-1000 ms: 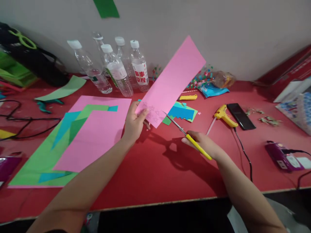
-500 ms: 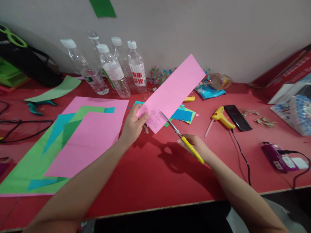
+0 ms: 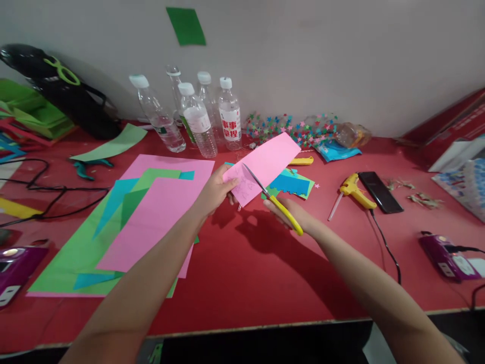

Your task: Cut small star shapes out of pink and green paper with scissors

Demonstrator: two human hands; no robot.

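pinching the pink paper strip (image 3: 272,162) at frame centre with the left hand (image 3: 215,189), gripping yellow-handled scissors (image 3: 274,201) in the right hand (image 3: 298,210). already marked with star outlines (image 3: 244,190); seemingly yet to be cut out.

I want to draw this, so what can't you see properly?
All in the head view:
Left hand: some fingers hidden behind the pink strip.
Right hand: fingers partly hidden by the yellow-handled scissors.
Drawn shapes: too small and blurred to count.
Paper pile: partly covered by the left forearm.
Red box: cut off by the right edge.
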